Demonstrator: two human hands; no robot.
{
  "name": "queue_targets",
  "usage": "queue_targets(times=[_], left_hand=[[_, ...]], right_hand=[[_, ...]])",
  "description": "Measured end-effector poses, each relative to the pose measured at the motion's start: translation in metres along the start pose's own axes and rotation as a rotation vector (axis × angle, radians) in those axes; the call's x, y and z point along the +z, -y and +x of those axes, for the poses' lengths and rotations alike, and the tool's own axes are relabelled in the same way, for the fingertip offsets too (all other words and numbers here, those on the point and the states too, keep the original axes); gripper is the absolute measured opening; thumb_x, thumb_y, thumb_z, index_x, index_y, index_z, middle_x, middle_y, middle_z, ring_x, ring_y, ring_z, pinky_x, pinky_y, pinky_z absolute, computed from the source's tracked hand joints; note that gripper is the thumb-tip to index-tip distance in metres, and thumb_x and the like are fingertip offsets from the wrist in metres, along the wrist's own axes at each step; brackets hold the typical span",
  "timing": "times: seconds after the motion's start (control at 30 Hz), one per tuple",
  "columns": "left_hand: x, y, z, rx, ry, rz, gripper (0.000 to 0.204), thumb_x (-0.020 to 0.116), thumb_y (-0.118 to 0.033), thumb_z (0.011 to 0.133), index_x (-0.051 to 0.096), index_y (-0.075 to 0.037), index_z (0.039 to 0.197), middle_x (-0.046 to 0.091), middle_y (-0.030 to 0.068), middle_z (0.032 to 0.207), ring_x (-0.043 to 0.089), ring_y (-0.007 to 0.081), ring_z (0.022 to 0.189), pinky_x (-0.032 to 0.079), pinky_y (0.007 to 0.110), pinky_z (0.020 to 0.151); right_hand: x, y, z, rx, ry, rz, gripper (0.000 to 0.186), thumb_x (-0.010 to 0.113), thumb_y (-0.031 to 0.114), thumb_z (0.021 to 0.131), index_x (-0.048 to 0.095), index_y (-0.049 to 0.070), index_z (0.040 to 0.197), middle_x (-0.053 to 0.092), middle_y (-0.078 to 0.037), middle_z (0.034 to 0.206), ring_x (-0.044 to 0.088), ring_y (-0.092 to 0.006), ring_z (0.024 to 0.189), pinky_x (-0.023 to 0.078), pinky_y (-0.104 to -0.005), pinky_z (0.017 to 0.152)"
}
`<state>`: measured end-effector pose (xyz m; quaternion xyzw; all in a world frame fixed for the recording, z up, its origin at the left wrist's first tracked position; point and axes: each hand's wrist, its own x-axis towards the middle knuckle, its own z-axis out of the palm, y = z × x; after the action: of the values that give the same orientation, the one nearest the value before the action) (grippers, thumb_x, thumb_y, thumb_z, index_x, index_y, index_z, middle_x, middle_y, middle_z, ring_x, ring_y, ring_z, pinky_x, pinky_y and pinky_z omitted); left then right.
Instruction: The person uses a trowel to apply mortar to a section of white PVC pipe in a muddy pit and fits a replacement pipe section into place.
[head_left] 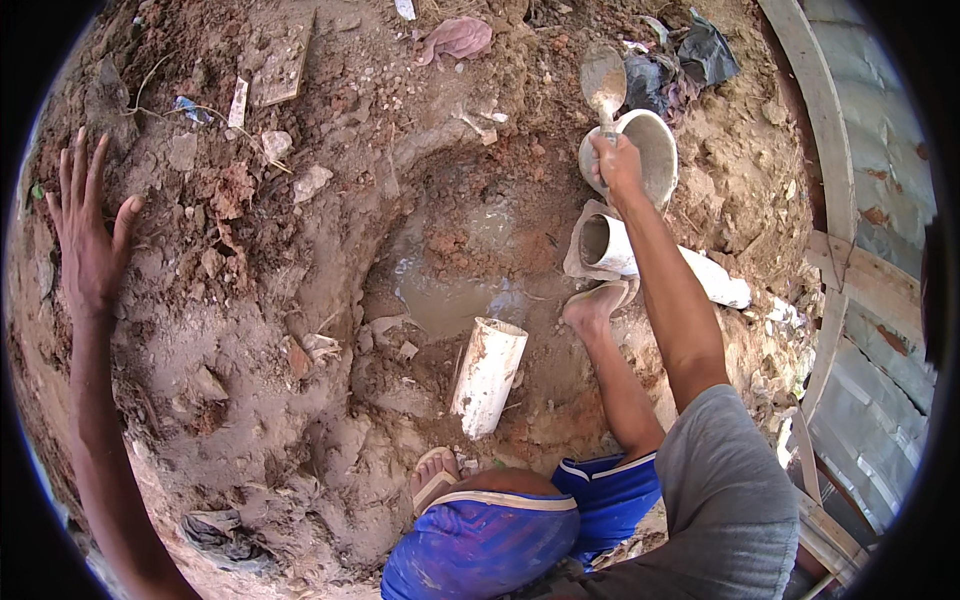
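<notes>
We see the trowel point(604, 78) at the upper right, its rounded blade broad and tapering to a narrow neck, its surface smeared a patchy grey-brown. Our right hand point(617, 165) is wrapped around its handle, above the bucket point(656, 160), and the blade points away from us past the rim. The bucket is pale and round, coated grey inside. Nearer us are 2 white pipes: the long pipe point(712, 277), with a rough grey collar point(577, 262) at its mouth, and the mud-streaked short pipe point(488, 378), near the puddle point(440, 310). Our left hand point(92, 240) is open, fingers spread, over the soil point(265, 395); we cannot tell whether it touches.
</notes>
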<state>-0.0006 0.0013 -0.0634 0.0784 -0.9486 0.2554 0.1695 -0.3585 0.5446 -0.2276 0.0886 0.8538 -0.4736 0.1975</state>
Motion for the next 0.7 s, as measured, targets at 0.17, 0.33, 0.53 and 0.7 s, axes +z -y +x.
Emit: queue_targets(times=[0.17,0.33,0.53,0.7], left_hand=[[0.015,-0.006,-0.002,-0.007,-0.053,-0.016,0.081,0.037,-0.078,0.091,0.03,-0.033,0.158,0.02,0.0004,0.168,0.012,0.024,0.156,0.004,0.055,0.127],[0.012,0.001,-0.005,-0.009,-0.003,-0.006,0.079,0.037,-0.077,0.092,0.032,-0.034,0.158,0.021,0.0011,0.167,0.013,0.024,0.156,0.005,0.054,0.127],[0.016,0.003,-0.005,0.025,-0.008,-0.016,0.077,0.04,-0.074,0.094,0.034,-0.032,0.157,0.023,0.0031,0.167,0.014,0.0256,0.156,0.006,0.053,0.127],[0.014,0.006,-0.009,0.03,-0.003,-0.005,0.075,0.038,-0.074,0.095,0.035,-0.032,0.157,0.024,0.0046,0.166,0.015,0.0267,0.155,0.006,0.054,0.127]], right_hand=[[0.035,-0.177,-0.082,-0.177,0.004,-0.478,0.03,0.07,0.024,0.083,0.058,0.002,0.1,0.063,-0.015,0.075,0.066,-0.0309,0.07,0.051,-0.0458,0.067],[0.075,-0.201,-0.101,-0.152,0.043,-0.573,0.029,0.07,0.024,0.084,0.058,0.003,0.1,0.064,-0.021,0.078,0.066,-0.0417,0.078,0.049,-0.0508,0.073],[0.087,-0.208,-0.074,-0.195,0.159,-0.801,0.031,0.072,0.023,0.083,0.055,0.006,0.104,0.07,-0.025,0.09,0.066,-0.0465,0.092,0.05,-0.0565,0.079],[0.065,-0.204,-0.066,-0.24,0.306,-0.916,0.033,0.073,0.022,0.083,0.052,0.006,0.103,0.068,-0.025,0.089,0.065,-0.0483,0.091,0.049,-0.0571,0.078]])
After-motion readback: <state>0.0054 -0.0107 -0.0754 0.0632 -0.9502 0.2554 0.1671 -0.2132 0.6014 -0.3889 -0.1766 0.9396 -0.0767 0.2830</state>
